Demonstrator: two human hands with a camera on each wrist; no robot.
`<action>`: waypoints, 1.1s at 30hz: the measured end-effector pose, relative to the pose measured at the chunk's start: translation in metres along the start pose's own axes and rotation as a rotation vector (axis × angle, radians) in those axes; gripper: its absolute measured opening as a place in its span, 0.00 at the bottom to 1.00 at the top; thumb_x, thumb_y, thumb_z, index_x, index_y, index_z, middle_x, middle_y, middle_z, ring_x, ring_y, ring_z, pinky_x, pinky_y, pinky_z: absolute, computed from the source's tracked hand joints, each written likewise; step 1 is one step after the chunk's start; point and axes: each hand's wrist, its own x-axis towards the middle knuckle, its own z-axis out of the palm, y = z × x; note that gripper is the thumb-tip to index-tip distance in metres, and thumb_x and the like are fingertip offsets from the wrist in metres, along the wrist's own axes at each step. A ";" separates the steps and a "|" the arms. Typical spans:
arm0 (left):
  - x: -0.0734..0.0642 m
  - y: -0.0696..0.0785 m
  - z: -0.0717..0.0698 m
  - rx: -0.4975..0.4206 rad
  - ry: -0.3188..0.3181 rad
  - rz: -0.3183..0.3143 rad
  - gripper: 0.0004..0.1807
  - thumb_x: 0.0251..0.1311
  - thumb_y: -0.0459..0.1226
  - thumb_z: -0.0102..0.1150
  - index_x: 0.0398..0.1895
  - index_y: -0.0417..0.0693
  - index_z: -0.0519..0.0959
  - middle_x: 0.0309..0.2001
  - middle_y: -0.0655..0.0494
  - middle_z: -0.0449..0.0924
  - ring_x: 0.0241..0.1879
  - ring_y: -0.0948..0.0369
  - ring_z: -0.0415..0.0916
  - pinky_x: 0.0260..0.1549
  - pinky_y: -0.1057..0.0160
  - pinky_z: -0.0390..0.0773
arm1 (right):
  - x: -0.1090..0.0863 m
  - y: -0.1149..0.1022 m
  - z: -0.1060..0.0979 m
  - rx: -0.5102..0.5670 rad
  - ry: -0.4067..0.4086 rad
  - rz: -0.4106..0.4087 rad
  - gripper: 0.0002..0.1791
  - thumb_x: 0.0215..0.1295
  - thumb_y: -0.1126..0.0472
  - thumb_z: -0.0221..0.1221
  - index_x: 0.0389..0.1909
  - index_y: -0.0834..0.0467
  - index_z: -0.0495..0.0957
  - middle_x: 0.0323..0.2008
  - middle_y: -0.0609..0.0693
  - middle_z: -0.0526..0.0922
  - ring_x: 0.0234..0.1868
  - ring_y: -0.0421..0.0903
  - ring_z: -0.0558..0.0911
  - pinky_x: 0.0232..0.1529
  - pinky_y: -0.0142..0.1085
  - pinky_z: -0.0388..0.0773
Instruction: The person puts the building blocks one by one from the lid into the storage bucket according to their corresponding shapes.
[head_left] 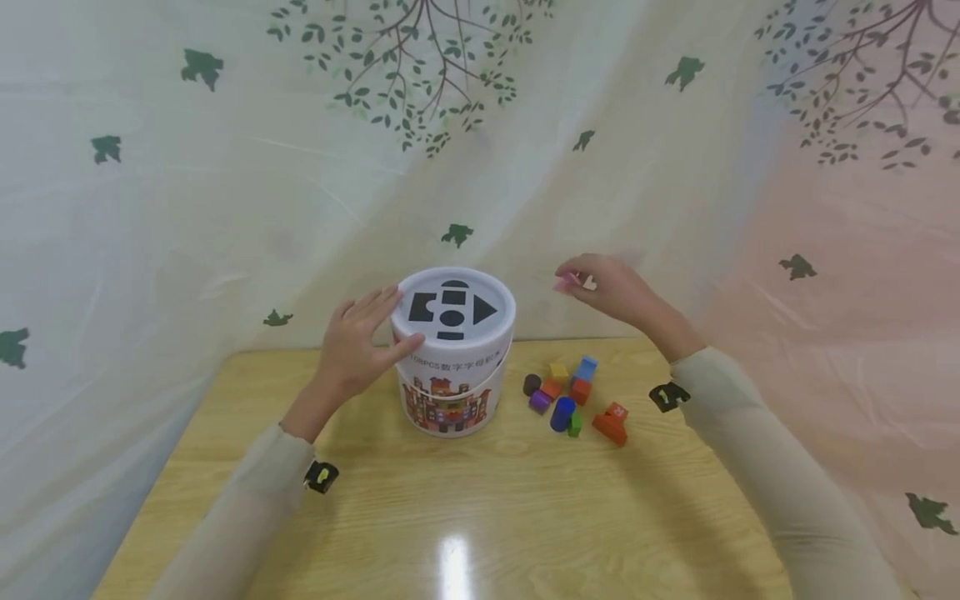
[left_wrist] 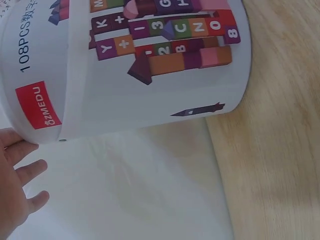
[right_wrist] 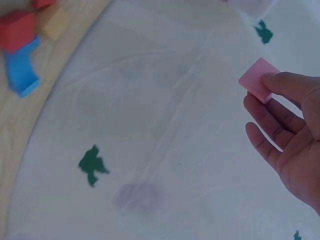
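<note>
A white cylindrical toy-block bucket point(head_left: 450, 375) stands upright on the table, its lid point(head_left: 480, 329) cut with dark shaped holes. My left hand point(head_left: 360, 346) rests against the left side of the lid's rim, fingers extended and thumb at the front edge. In the left wrist view, the fingertips point(left_wrist: 32, 172) show beside the bucket's printed wall point(left_wrist: 120, 110). To the right of the bucket and above table level, my right hand point(head_left: 611, 287) pinches a pink block point(right_wrist: 259, 80) between thumb and fingers. The block has a flat, square-looking face.
Several coloured blocks lie right of the bucket, among them a dark blue cylinder point(head_left: 562, 414), a purple cylinder point(head_left: 540, 402), a light blue block point(head_left: 585, 368) and a red-orange piece point(head_left: 611, 429). A leaf-patterned cloth point(head_left: 300, 208) hangs behind the wooden table point(head_left: 420, 508).
</note>
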 end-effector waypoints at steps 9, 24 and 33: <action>0.001 -0.003 -0.005 -0.030 -0.030 -0.019 0.46 0.60 0.61 0.64 0.75 0.46 0.67 0.75 0.49 0.65 0.75 0.47 0.64 0.75 0.36 0.57 | 0.029 -0.033 0.005 0.079 0.058 -0.033 0.14 0.70 0.64 0.63 0.54 0.64 0.83 0.47 0.59 0.86 0.48 0.55 0.82 0.53 0.52 0.83; 0.001 -0.003 0.001 -0.089 -0.001 -0.057 0.45 0.58 0.59 0.67 0.75 0.48 0.67 0.75 0.50 0.65 0.75 0.47 0.65 0.74 0.37 0.59 | 0.073 -0.066 0.031 0.133 0.034 -0.038 0.16 0.69 0.64 0.64 0.55 0.63 0.80 0.48 0.57 0.85 0.49 0.51 0.82 0.54 0.48 0.83; -0.002 -0.004 0.008 -0.116 0.062 -0.034 0.45 0.56 0.57 0.69 0.74 0.48 0.69 0.75 0.49 0.67 0.72 0.46 0.69 0.73 0.38 0.62 | 0.094 -0.082 0.042 0.076 -0.010 -0.005 0.14 0.69 0.61 0.64 0.53 0.59 0.81 0.47 0.53 0.85 0.50 0.49 0.82 0.54 0.42 0.82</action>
